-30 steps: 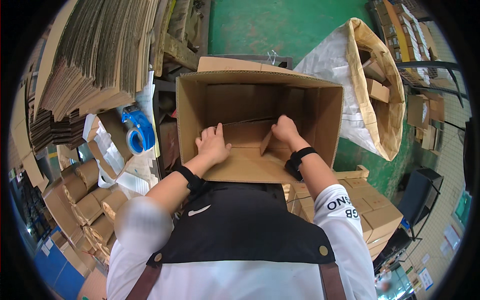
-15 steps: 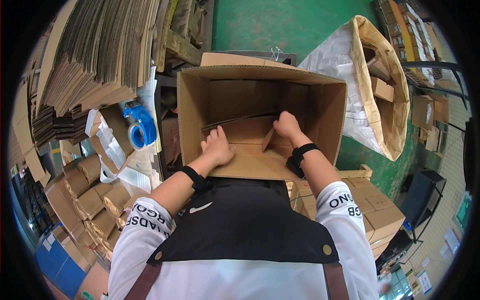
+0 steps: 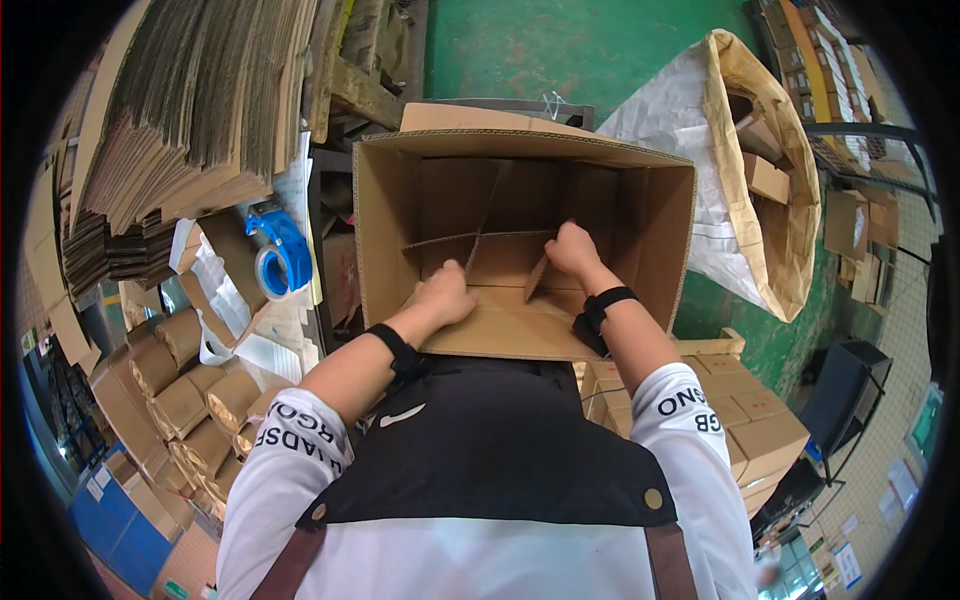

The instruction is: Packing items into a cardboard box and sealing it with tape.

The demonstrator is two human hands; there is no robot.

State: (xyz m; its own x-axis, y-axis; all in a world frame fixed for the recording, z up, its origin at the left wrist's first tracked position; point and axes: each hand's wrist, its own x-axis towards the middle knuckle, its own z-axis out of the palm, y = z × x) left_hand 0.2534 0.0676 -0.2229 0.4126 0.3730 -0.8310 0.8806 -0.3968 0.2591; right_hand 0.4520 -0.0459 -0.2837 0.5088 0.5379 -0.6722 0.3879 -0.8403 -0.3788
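Observation:
A large open brown cardboard box (image 3: 385,215) stands in front of me, with cardboard dividers (image 3: 500,240) crossing inside it. My left hand (image 3: 445,293) lies flat on the near divider panel inside the box, fingers spread. My right hand (image 3: 572,250) grips the upper edge of a divider piece near the middle right of the box. Both wrists carry black bands. My black apron and white sleeves fill the lower part of the view.
A blue tape dispenser (image 3: 278,250) lies to the left of the box. Stacks of flat cardboard (image 3: 190,120) rise at upper left, with folded cardboard pieces (image 3: 180,390) below. A white sack (image 3: 740,170) holding small boxes stands right on the green floor. Small brown cartons (image 3: 745,420) sit at lower right.
The dividers have spread open into a grid inside the box. My right hand moved slightly up along a divider; my left hand stayed on the near panel.

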